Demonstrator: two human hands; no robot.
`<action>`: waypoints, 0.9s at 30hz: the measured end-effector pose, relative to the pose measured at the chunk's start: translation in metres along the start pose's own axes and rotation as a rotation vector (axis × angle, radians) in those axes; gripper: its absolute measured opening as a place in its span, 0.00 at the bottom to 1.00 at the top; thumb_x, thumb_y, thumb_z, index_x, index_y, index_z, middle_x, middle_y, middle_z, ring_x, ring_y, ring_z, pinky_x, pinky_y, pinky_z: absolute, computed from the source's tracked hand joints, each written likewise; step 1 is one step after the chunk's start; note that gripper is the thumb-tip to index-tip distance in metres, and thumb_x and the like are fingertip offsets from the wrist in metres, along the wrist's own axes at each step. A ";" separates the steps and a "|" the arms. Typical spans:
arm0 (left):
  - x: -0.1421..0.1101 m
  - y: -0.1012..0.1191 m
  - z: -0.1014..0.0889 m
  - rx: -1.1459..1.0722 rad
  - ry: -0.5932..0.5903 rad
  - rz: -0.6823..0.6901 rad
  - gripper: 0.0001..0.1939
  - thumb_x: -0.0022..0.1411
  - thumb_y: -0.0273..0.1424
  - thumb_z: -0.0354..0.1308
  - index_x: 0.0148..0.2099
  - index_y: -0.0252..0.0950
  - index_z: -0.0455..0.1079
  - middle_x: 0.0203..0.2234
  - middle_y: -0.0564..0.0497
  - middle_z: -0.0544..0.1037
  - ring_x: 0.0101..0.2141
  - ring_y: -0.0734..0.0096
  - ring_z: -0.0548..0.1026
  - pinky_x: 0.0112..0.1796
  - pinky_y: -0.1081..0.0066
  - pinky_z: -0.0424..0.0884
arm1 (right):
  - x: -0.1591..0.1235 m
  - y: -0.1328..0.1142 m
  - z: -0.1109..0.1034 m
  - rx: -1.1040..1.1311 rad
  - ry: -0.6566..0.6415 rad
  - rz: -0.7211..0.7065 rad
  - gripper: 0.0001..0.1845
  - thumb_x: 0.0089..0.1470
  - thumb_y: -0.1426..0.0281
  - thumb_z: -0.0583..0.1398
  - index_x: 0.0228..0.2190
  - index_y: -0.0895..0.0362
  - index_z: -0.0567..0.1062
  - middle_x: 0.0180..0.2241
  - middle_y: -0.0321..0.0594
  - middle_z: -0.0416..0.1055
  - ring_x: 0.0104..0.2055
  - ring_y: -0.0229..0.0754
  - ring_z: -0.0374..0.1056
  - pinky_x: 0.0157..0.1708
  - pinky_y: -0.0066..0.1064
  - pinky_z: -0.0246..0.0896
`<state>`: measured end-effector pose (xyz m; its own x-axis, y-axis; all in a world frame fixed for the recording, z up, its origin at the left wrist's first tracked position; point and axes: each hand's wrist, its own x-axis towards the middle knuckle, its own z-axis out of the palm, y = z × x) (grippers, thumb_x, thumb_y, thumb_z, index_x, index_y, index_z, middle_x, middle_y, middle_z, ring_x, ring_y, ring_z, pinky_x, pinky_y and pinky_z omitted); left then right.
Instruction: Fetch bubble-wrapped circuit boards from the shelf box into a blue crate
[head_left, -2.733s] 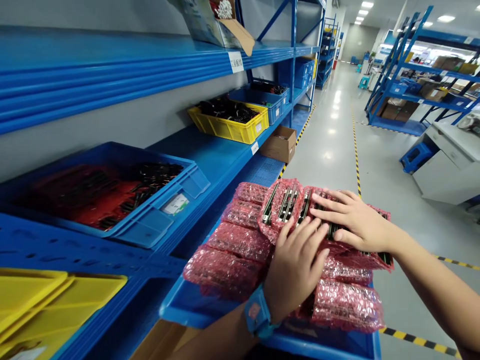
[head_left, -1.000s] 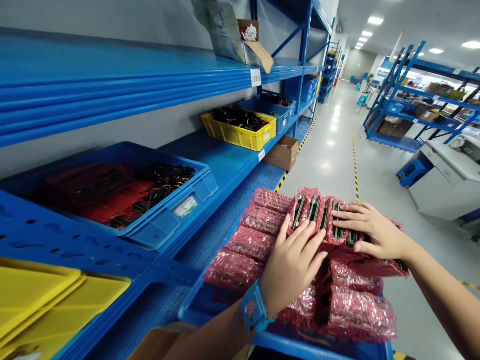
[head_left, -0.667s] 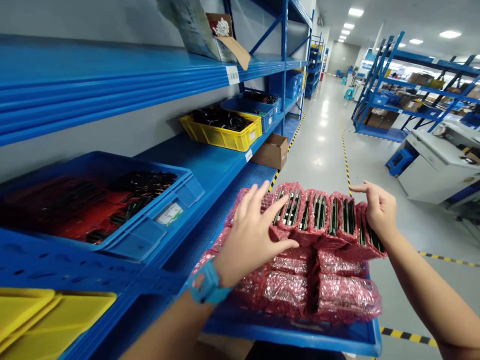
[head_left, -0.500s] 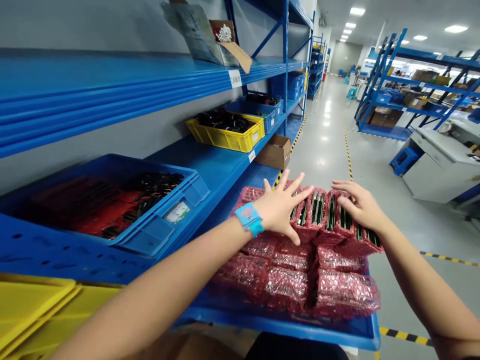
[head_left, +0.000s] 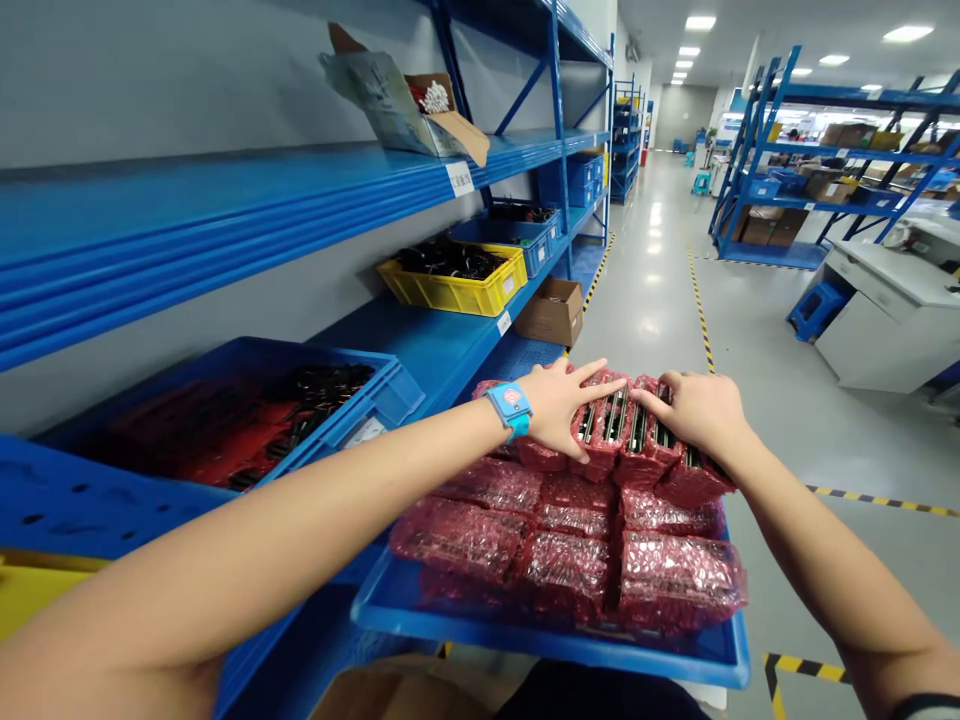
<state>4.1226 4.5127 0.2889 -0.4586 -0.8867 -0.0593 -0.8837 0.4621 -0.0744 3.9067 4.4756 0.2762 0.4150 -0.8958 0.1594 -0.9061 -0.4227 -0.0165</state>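
Upright packs: pink bubble-wrap packs [head_left: 645, 460] stand on edge in a row atop flat-laid packs [head_left: 570, 570] (this placement apparently leaves the metal-railed contents [head_left: 611, 425] showing).
Left hand [head_left: 559, 410]: fingers slightly spread, resting on the row.
Right hand [head_left: 694, 412]: fingers together, laid over the row; neither hand clamps.
Support: blue plastic tray [head_left: 547, 645] carries all packs.

A light-blue rubber wristband [head_left: 510, 408] with a pink square face [head_left: 512, 398] is worn on the bare left forearm [head_left: 300, 530]; a thin black band [head_left: 926, 706] is seen by the bare right forearm [head_left: 817, 570].
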 end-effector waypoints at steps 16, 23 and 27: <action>-0.008 -0.013 0.003 -0.017 0.107 0.097 0.45 0.47 0.51 0.61 0.65 0.47 0.53 0.58 0.42 0.63 0.47 0.52 0.67 0.48 0.55 0.64 | -0.005 0.049 0.009 0.378 -0.112 0.119 0.28 0.57 0.48 0.44 0.41 0.49 0.76 0.38 0.43 0.77 0.40 0.53 0.72 0.31 0.37 0.59; -0.055 -0.005 0.018 -0.014 0.428 -0.027 0.40 0.48 0.48 0.62 0.62 0.41 0.58 0.55 0.38 0.62 0.50 0.49 0.65 0.49 0.52 0.63 | -0.006 0.055 0.014 0.407 -0.095 0.121 0.28 0.57 0.49 0.44 0.36 0.52 0.76 0.33 0.44 0.76 0.35 0.50 0.70 0.29 0.35 0.56; -0.091 0.010 0.036 0.041 0.675 -0.102 0.41 0.47 0.45 0.63 0.62 0.43 0.55 0.55 0.38 0.60 0.51 0.46 0.65 0.48 0.51 0.63 | -0.005 0.055 0.017 0.420 -0.102 0.095 0.28 0.57 0.50 0.45 0.34 0.53 0.76 0.32 0.45 0.76 0.35 0.50 0.70 0.30 0.35 0.56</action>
<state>4.1590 4.5986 0.2578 -0.3429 -0.7366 0.5830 -0.9275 0.3640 -0.0855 3.8561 4.4540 0.2579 0.3570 -0.9333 0.0400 -0.8371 -0.3386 -0.4297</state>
